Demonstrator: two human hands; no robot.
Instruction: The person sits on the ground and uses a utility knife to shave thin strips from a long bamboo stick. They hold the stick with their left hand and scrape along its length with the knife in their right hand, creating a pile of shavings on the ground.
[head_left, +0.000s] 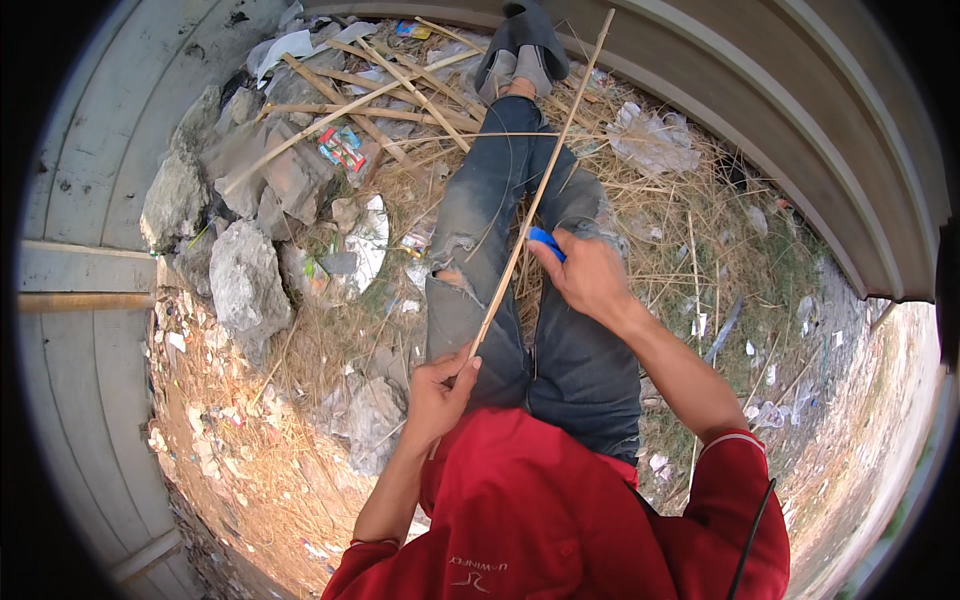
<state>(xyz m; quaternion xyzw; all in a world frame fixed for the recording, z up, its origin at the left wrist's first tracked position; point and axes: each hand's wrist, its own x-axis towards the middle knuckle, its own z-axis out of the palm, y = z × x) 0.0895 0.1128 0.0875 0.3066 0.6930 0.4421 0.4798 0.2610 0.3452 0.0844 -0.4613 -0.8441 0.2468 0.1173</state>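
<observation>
A long, thin cane-like strip (555,165) slants up and away over my outstretched legs. My left hand (440,392) is closed around its near end, just above my lap. In my right hand (592,275) is a small blue tool (545,242), perhaps a cutter, with the fingers wrapped around it. The tool's tip meets or nearly meets the strip around its middle; no blade can be made out. Under the strip are my dark, torn trousers (495,270).
Several split canes (380,105) lie crossed at the far left, beside grey rocks (245,280). Dry straw and litter cover the ground, with a crumpled clear plastic bag (655,138) at the far right. Grey panels (100,190) stand at the left, and a ribbed metal wall (800,110) curves along the right.
</observation>
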